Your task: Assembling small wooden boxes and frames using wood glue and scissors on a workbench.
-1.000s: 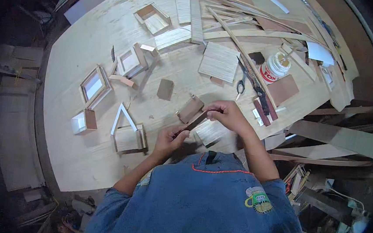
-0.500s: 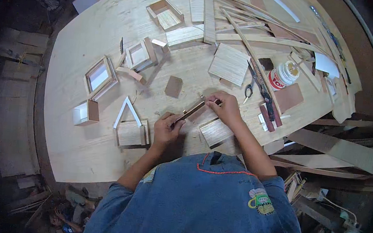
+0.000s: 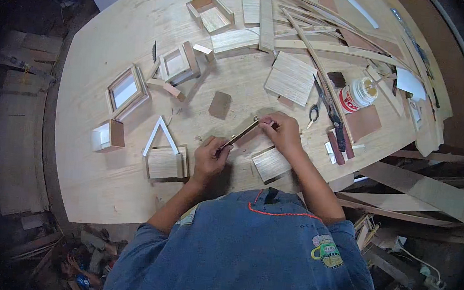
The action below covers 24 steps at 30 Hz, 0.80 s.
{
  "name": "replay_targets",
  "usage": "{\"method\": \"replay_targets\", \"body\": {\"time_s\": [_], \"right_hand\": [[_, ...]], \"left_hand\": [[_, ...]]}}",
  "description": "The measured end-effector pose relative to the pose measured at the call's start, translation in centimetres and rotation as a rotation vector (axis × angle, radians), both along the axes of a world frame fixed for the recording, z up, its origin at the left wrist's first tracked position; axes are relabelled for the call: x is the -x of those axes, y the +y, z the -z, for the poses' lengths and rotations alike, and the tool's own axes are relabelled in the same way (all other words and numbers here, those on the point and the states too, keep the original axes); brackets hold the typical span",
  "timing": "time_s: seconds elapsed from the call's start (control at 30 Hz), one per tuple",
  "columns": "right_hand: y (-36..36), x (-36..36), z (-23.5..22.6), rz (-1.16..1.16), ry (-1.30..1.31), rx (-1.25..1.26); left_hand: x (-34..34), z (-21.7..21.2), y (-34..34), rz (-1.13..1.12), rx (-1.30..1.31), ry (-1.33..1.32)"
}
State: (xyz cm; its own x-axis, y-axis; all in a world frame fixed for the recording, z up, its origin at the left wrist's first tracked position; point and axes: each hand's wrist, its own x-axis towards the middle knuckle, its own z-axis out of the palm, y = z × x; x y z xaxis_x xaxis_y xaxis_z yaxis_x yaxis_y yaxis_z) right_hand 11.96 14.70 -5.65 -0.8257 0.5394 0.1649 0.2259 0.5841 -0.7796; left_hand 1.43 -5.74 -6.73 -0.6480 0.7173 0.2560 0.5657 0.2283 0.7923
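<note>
Between my two hands is a thin, narrow wooden piece [image 3: 242, 134], seen edge-on and tilted up toward the right. My left hand [image 3: 209, 158] pinches its lower end and my right hand [image 3: 284, 135] its upper end. Fingers hide both ends. Just beyond the hands lies a small brown square [image 3: 220, 105], perhaps sandpaper. A light wooden block [image 3: 271, 164] sits close below my right hand. To the left of my left hand, a small wooden box [image 3: 166, 163] has a white V-shaped frame [image 3: 160, 136] beside it.
Small open wooden boxes [image 3: 210, 13] and a framed box [image 3: 126, 94] stand on the left and far side. A square board [image 3: 290, 79], scissors [image 3: 314, 111], an open white glue jar [image 3: 358, 94] and a pile of wood strips [image 3: 305, 39] lie to the right.
The held piece has tipped slightly, showing a thinner, lighter edge. Both hands keep their grip and have barely moved. The whole view has shifted a little.
</note>
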Motion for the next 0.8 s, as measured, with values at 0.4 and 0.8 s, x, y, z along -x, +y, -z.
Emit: {"method": "replay_targets", "body": {"time_s": [0.4, 0.8], "right_hand": [[0.01, -0.21, -0.15, 0.028, 0.003, 0.009], [0.24, -0.56, -0.47, 0.068, -0.016, 0.039]], "left_hand": [[0.07, 0.07, 0.39, 0.001, -0.056, -0.012], [0.18, 0.16, 0.54, 0.011, -0.009, 0.036]]}}
